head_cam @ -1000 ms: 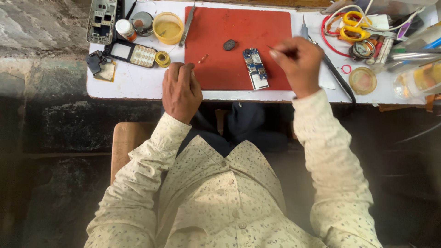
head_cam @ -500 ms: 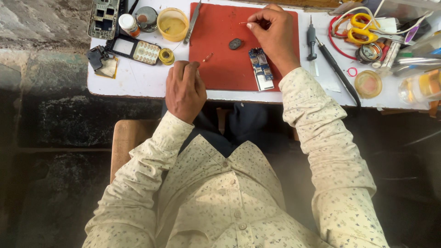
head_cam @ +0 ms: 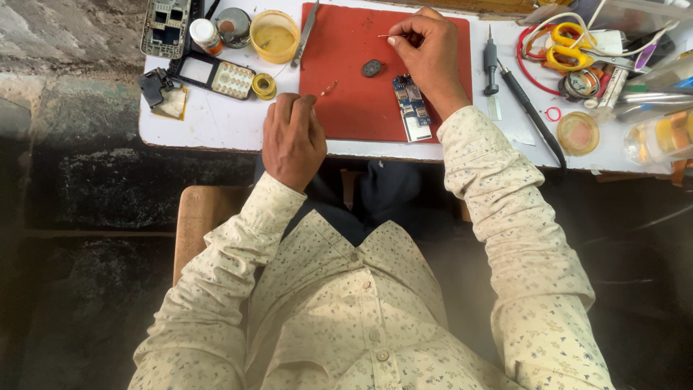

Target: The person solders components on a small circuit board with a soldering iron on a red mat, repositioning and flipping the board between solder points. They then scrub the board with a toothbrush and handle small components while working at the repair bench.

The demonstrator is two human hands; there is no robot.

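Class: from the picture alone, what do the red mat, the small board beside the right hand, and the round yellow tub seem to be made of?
Red mat: likely rubber or silicone; matte, flat, rounded corners.
Small board: a blue circuit board, probably laminate, with shiny metal parts.
Round yellow tub: seemingly translucent plastic; its yellowish contents cannot be identified.

The person wears a cream, long-sleeved shirt with small dark floral specks, buttoned down the front; both hands bare.
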